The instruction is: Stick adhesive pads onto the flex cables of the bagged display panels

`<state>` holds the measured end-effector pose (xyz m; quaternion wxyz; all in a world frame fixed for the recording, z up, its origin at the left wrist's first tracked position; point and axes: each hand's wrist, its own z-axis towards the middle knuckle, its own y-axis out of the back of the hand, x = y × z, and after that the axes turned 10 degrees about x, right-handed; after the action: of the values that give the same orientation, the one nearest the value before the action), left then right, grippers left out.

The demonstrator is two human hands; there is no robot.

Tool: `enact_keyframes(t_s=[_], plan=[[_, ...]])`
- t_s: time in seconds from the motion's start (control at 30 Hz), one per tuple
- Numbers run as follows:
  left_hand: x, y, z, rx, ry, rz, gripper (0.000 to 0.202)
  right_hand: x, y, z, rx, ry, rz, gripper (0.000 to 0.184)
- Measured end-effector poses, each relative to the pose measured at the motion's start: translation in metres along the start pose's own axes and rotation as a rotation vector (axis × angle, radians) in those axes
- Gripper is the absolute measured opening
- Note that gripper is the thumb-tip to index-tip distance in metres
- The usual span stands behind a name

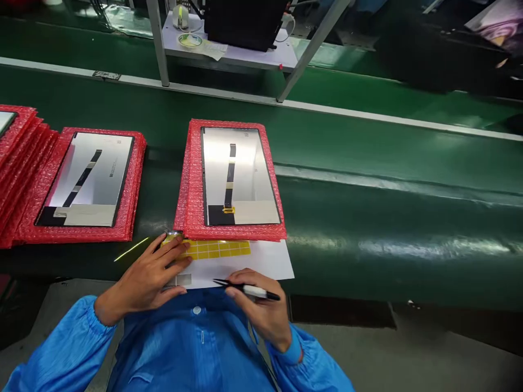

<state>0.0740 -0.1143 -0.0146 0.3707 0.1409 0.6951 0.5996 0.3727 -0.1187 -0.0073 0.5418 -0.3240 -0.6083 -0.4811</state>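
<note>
My left hand [151,272] lies flat with its fingers spread on a white sheet [249,261], and its fingertips touch a strip of yellow tape squares [214,250]. My right hand [261,307] grips black-tipped tweezers [249,290] with a white handle, just above the sheet's near edge. Directly beyond the sheet, a display panel [239,177] lies on red bubble wrap [192,185]. A small yellow tape piece [229,210] sits on the panel's black flex strip. Another panel [87,179] lies to the left on its own red wrap [41,201].
Further red-wrapped panels [18,147] are stacked at the far left. Everything lies on a green conveyor belt [368,218], with a white rail [261,100] behind it. Beyond stands a metal-legged shelf [229,54] holding a black monitor and a tape roll. Grey floor lies below the belt.
</note>
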Motion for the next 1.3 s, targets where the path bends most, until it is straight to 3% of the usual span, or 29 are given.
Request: enact_keyframes(t_s=[0.1, 0.23, 0.7, 1.3], plan=[[0.004, 0.000, 0.003, -0.001, 0.012, -0.047, 0.050, 0.003, -0.025, 0.013, 0.097, -0.006, 0.051, 0.007], [0.005, 0.000, 0.004, -0.014, 0.028, -0.068, 0.047, -0.001, -0.039, 0.022, 0.105, -0.071, 0.018, 0.008], [0.004, -0.003, 0.003, -0.014, 0.029, -0.078, 0.047, -0.008, -0.042, 0.023, 0.128, -0.029, -0.022, 0.007], [0.004, 0.000, 0.004, -0.017, 0.027, -0.080, 0.047, -0.006, -0.043, 0.024, 0.117, -0.119, 0.064, 0.010]])
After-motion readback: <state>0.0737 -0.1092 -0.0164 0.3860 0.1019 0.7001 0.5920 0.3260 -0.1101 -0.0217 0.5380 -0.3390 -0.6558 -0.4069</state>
